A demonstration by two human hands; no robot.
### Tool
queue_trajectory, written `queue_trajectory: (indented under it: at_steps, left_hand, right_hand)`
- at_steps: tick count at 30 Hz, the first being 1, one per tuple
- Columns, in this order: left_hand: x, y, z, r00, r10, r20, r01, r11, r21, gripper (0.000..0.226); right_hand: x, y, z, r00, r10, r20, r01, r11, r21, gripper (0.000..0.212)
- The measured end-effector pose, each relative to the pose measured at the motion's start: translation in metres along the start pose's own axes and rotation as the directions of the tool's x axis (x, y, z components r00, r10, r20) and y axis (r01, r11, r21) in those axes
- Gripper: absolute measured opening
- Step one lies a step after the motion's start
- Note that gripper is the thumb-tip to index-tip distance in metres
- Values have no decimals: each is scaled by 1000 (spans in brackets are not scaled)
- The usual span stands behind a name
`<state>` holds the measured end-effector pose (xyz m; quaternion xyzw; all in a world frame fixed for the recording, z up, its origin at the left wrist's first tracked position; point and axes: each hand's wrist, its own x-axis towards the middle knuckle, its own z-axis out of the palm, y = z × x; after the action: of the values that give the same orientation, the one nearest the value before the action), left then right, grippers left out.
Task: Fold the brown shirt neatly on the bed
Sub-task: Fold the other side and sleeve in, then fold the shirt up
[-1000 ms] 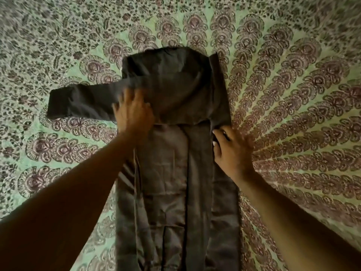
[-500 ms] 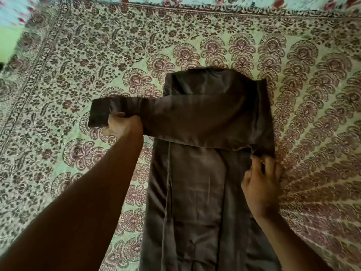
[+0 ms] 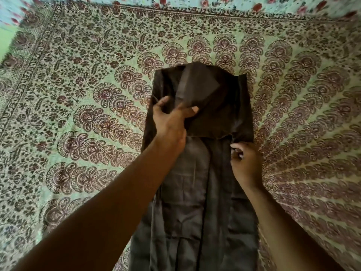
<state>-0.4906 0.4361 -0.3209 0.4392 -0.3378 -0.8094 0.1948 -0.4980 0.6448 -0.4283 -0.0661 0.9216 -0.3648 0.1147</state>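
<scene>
The brown shirt [image 3: 195,188] lies lengthwise down the middle of the bed, its sides turned inward into a long narrow strip. A sleeve [image 3: 197,89] is doubled back over the upper body of the shirt and slants up toward the collar end. My left hand [image 3: 172,122] grips that sleeve near the shirt's left edge, thumb on top of the cloth. My right hand [image 3: 244,161] pinches the shirt's right edge just below the folded sleeve band, fingers curled. The shirt's bottom hem runs out of view at the lower edge.
The bed is covered by a green sheet with a dark paisley and floral print [image 3: 88,106]. Its bordered edge [image 3: 175,12] runs along the far side, with a lighter flowered cloth [image 3: 254,2] beyond it. Both forearms cross the lower part of the view.
My left hand has carried the sleeve, which stuck out to the left, across and onto the shirt's upper body. My right hand has stayed at the right edge.
</scene>
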Motion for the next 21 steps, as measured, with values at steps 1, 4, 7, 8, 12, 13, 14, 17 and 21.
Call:
queue_trajectory:
  at_steps: [1, 4, 7, 8, 12, 13, 14, 17, 21]
  left_hand:
    - [-13, -10, 2, 998, -9, 70, 5, 999, 51, 79]
    - [-55, -46, -1, 965, 0, 262, -70, 964, 257, 82]
    - [-89, -80, -18, 897, -29, 440, -201, 862, 465, 79]
    - [-98, -92, -27, 859, -56, 509, -260, 809, 528, 77]
    - [-132, -118, -66, 731, -272, 625, -440, 513, 737, 66]
    - [-138, -119, -75, 719, -312, 621, -484, 416, 770, 66]
    - [-144, -118, -84, 714, -347, 607, -516, 325, 793, 66]
    - [-155, -115, -109, 754, -405, 517, -512, 129, 849, 72]
    - [-163, -112, -139, 778, -462, 425, -440, 83, 894, 80]
  right_hand:
    - [3, -3, -7, 994, 99, 48, -105, 985, 136, 19]
    - [6, -12, -32, 860, 392, 327, -509, 620, 597, 21]
    - [-2, -11, -62, 704, 489, 516, -655, 166, 737, 41]
    - [-7, -9, -74, 693, 460, 556, -646, 53, 761, 53]
    - [-28, 7, -111, 678, 361, 640, -734, 373, 567, 64]
    - [-35, 14, -113, 689, 402, 604, -719, 482, 500, 39]
    - [-43, 21, -115, 722, 429, 543, -685, 556, 471, 19]
    - [-71, 38, -116, 747, 444, 495, -659, 591, 465, 18]
    - [-100, 42, -104, 716, 471, 515, -696, 536, 478, 12]
